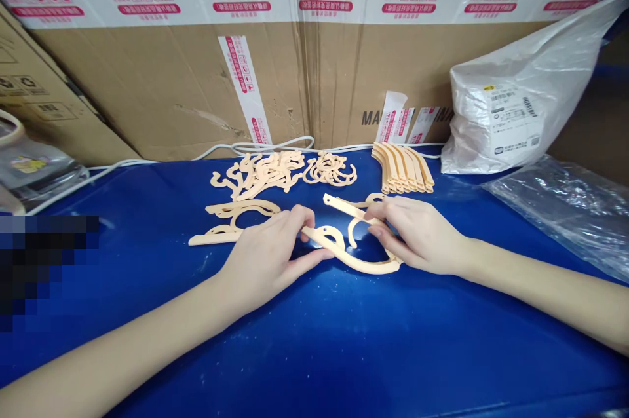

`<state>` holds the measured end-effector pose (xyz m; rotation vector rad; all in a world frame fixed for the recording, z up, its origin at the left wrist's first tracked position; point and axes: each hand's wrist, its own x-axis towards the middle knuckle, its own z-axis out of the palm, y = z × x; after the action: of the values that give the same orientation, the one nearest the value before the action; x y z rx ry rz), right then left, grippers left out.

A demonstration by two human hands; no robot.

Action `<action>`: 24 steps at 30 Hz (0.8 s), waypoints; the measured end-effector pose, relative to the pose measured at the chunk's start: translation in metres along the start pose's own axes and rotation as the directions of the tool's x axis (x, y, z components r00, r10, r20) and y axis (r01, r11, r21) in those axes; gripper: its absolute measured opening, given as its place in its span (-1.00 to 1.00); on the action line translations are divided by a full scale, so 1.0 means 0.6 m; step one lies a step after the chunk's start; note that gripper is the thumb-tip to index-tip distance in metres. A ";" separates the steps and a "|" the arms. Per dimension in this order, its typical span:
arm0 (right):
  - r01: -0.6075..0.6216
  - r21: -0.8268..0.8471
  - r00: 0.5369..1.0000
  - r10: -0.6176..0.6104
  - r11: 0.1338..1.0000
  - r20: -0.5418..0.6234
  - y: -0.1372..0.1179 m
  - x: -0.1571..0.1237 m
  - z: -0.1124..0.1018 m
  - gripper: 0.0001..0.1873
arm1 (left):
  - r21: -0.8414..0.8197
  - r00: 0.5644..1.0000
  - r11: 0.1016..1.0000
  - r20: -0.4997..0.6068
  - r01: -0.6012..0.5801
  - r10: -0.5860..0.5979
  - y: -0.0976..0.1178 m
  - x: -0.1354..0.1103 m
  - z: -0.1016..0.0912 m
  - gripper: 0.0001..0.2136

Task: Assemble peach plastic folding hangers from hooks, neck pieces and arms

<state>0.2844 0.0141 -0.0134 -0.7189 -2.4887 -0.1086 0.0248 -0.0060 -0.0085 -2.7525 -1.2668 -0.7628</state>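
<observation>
On the blue table (314,339) my left hand (268,254) pinches the left end of a curved beige plastic hanger piece (354,262). My right hand (420,234) grips the right side of the same piece, together with a straight beige arm (344,206) and a hook part under its fingers. Both hands rest on the table surface. Just left of my left hand lie two more curved beige pieces (230,220).
A heap of beige hook parts (280,172) and a neat stack of beige arms (403,168) lie behind the hands. Cardboard boxes (196,77) wall the back. A white plastic bag (511,116), clear plastic wrap (565,208), a white cable (147,162) and a clear container (29,169) sit at the sides.
</observation>
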 end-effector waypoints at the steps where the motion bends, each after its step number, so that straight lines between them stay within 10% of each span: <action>1: 0.021 -0.003 1.000 -0.021 1.000 -0.007 -0.001 0.000 -0.001 -0.89 | -0.001 1.000 1.000 -0.014 -0.005 0.005 0.000 -0.001 0.000 -0.67; 24: 0.272 -0.013 0.949 -0.266 0.962 0.170 -0.014 -0.002 -0.004 -0.67 | -0.116 0.986 0.981 0.087 0.155 -0.145 -0.008 0.001 0.010 -0.67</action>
<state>0.2820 0.0056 -0.0113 -0.4117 -2.7419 -0.2006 0.0245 -0.0012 -0.0144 -2.8334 -1.5066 -0.7751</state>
